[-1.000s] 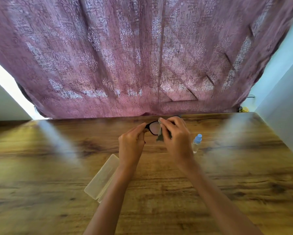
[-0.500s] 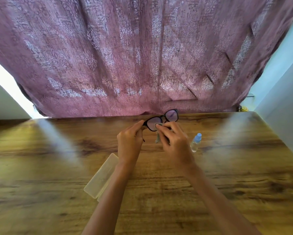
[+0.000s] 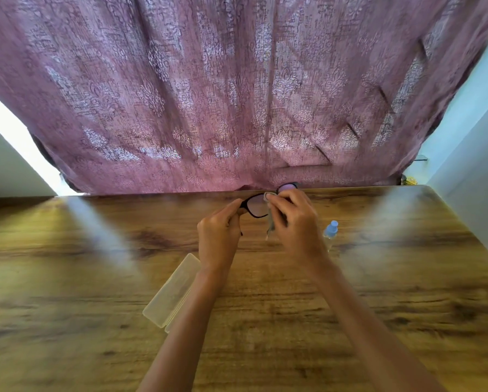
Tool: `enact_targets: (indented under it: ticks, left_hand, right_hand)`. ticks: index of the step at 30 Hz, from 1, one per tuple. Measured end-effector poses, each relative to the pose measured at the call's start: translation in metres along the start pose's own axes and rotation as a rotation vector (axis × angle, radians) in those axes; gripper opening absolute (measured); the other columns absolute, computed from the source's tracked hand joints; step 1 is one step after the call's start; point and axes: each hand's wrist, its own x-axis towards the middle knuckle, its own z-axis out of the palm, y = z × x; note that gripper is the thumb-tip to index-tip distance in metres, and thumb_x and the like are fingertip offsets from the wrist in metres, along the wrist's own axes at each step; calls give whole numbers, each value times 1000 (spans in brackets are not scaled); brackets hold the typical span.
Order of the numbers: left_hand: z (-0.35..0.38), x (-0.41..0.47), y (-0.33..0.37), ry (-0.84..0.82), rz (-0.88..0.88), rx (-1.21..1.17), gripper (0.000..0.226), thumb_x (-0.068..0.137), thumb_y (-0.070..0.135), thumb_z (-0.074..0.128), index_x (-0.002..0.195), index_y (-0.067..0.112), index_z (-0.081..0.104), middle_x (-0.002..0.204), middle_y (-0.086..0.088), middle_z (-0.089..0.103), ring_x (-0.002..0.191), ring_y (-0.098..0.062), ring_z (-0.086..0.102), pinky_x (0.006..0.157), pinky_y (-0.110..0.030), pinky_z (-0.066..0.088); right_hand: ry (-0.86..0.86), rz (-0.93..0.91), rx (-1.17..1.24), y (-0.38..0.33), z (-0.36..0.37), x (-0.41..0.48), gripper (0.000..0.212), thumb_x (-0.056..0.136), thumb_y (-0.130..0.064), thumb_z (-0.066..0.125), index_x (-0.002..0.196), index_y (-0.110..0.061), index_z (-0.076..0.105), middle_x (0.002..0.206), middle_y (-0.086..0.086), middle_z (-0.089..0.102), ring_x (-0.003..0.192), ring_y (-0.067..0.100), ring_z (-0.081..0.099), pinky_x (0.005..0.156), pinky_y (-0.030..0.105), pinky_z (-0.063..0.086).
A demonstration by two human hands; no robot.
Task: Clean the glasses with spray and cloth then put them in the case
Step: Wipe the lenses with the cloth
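Observation:
Black-framed glasses (image 3: 255, 205) are held up above the wooden table (image 3: 96, 278). My left hand (image 3: 218, 236) grips the frame at its left end. My right hand (image 3: 295, 222) pinches a small grey cloth (image 3: 271, 222) against the left lens near the bridge; the cloth hangs down under my fingers. The right lens peeks out above my right hand. A pale translucent case (image 3: 175, 290) lies on the table under my left forearm. A small spray bottle (image 3: 330, 233) with a blue cap stands to the right of my right hand.
A mauve patterned curtain (image 3: 237, 94) hangs behind the table's far edge. A light wall (image 3: 474, 165) stands close on the right, by the table's right end.
The glasses have tilted up and more of both lenses shows than a second ago. My right hand has shifted the cloth along the left lens toward the bridge.

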Motion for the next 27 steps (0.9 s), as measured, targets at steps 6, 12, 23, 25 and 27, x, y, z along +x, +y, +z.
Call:
enact_targets:
  ticks: [6, 12, 23, 25, 27]
  left_hand:
    - [1, -1, -1, 5, -14, -13, 26, 73, -9, 65, 94, 3, 74, 73, -8, 74, 57, -15, 63, 52, -29, 47]
    - [3, -2, 4, -24, 59, 20, 24, 74, -8, 68, 91, 7, 74, 75, -6, 74, 60, -12, 64, 51, -32, 49]
    - [0, 0, -3, -9, -52, -21, 22, 76, -4, 68, 96, 4, 73, 73, -10, 74, 55, -12, 64, 54, -31, 48]
    - [1, -1, -1, -17, -29, -11, 23, 75, -6, 68, 94, 5, 74, 72, -9, 74, 58, -13, 63, 53, -28, 47]
    - [2, -3, 0, -22, 22, 17, 22, 75, -4, 66, 92, 7, 74, 73, -7, 74, 63, -13, 63, 51, -29, 48]
  right_hand:
    - [-3, -41, 28, -2, 1, -18, 20, 83, -2, 68, 102, 3, 70, 86, 10, 62, 81, 16, 57, 83, 6, 36]
    - [-40, -98, 35, -10, 6, -7, 18, 84, -2, 69, 102, 3, 70, 86, 10, 61, 81, 20, 59, 76, 19, 46]
    - [-7, -46, -2, -3, 3, -14, 20, 80, 2, 70, 100, 2, 70, 85, 9, 61, 80, 17, 57, 81, 10, 36]
    - [-34, -79, 16, -9, 6, -17, 20, 82, 1, 69, 102, 2, 70, 87, 8, 60, 82, 18, 58, 80, 12, 39]
    - [-46, -101, 24, -13, 8, -15, 20, 84, -2, 67, 103, 1, 69, 88, 8, 60, 82, 18, 58, 78, 16, 43]
